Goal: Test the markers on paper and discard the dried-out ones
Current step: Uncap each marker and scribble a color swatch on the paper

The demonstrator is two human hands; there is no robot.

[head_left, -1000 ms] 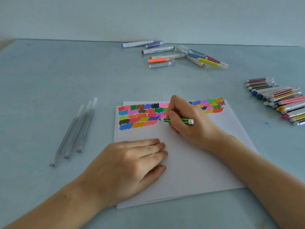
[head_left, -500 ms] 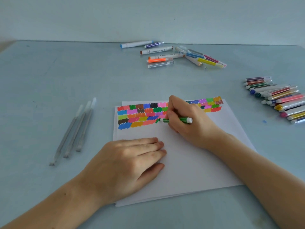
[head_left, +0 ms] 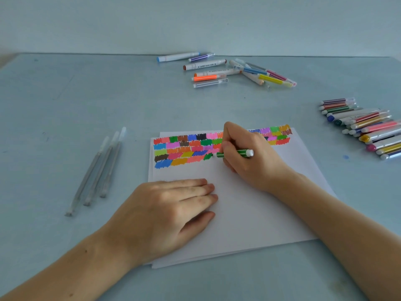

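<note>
My right hand (head_left: 249,157) pinches the green marker (head_left: 235,153), tip at a green patch (head_left: 207,156) on the paper (head_left: 249,209) | my left hand (head_left: 171,213) lies flat, fingers straight, pressing the sheet | three grey pens (head_left: 97,170) left | loose markers (head_left: 227,70) far side | marker row (head_left: 364,127) right | table (head_left: 65,105) blue-grey

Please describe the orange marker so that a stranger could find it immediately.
Look at the loose group of markers at the far edge of the table, beyond the paper. The orange marker lies near its front, just above a clear grey one. Only it has a bright orange body.
</note>
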